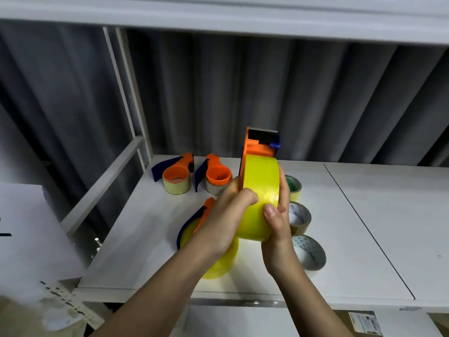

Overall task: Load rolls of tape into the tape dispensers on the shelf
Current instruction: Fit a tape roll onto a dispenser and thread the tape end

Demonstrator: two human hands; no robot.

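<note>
I hold an orange and blue tape dispenser (pixel 258 145) upright above the white shelf (pixel 364 227), with a yellow tape roll (pixel 258 186) sitting on it. My left hand (pixel 226 215) grips the dispenser's handle side, thumb on the roll. My right hand (pixel 277 229) wraps the roll from the right, thumb on its face. Two loaded dispensers (pixel 176 176) (pixel 215 176) lie at the back left. A third dispenser (pixel 194 224) lies under my left wrist. Loose rolls sit to the right: one yellowish (pixel 295 187), one beige (pixel 301 218), one white patterned (pixel 311 252).
Another yellow roll (pixel 223 261) lies on the shelf below my left forearm. An upper shelf board (pixel 218 18) hangs overhead. A white frame post (pixel 126 93) stands at the left. A grey curtain backs the shelf. White paper lies at the far left.
</note>
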